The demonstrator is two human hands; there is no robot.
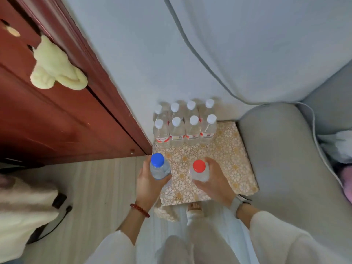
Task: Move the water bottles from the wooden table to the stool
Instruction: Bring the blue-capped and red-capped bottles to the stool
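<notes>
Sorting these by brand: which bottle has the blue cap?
The blue-capped bottle in the left hand. The right hand grips a red-capped bottle; the rest are white-capped.

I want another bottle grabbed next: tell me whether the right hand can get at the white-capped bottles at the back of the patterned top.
Probably not as things stand. The right hand grips the red-capped bottle, so it has no free grasp. The way itself looks open: bare patterned top lies between it and the white-capped bottles.

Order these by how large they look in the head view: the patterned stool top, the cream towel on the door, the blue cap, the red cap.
Largest to smallest:
1. patterned stool top
2. cream towel
3. blue cap and red cap, which look alike
</notes>
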